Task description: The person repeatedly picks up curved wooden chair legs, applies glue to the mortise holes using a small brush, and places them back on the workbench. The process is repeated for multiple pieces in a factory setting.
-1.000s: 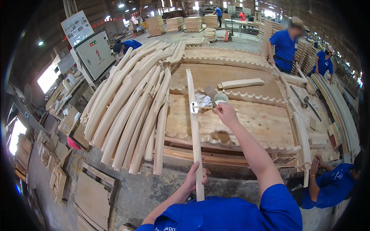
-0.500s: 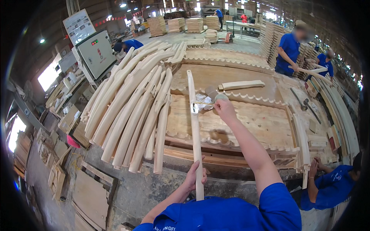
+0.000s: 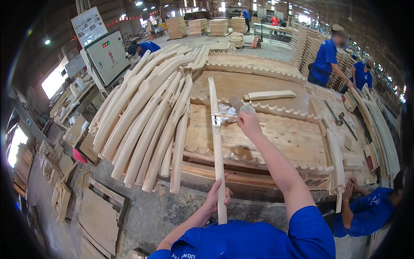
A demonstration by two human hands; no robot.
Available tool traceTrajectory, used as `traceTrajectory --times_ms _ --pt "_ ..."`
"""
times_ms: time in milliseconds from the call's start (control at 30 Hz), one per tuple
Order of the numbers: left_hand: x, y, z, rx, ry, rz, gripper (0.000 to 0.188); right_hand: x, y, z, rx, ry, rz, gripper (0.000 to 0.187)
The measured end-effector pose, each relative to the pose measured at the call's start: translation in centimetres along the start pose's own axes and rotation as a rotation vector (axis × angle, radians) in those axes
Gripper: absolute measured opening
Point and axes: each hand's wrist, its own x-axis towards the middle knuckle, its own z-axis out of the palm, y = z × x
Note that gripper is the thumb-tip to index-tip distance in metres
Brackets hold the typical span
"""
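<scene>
Pale wooden bar (image 3: 218,151), thin stick (image 3: 226,115) across it

Left hand (image 3: 213,196) wraps the bar's near end; right hand (image 3: 249,122) pinches the stick by its right end.

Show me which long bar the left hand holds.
The bar right of the pile: the left hand grips it near its lower end, unlike the piled ones.

smooth, matt wooden leg (image 3: 219,157)

One left hand (image 3: 212,197), one right hand (image 3: 249,123), one held wooden piece (image 3: 218,151), one stick (image 3: 226,115) and one cup (image 3: 247,107) show. Piled pieces (image 3: 129,114) overlap beyond counting.
</scene>
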Motion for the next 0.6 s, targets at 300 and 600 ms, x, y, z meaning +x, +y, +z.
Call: traceTrajectory --times_ms 300,600 --pt "0.0 0.1 0.0 0.052 0.005 -0.010 0.050 -0.7 0.6 -1.8 0.063 -0.059 0.049 0.012" --pt "-0.2 0.2 0.2 0.046 0.042 -0.002 0.049 -1.5 -0.6 -4.2 -0.021 -0.171 -0.068 0.009"
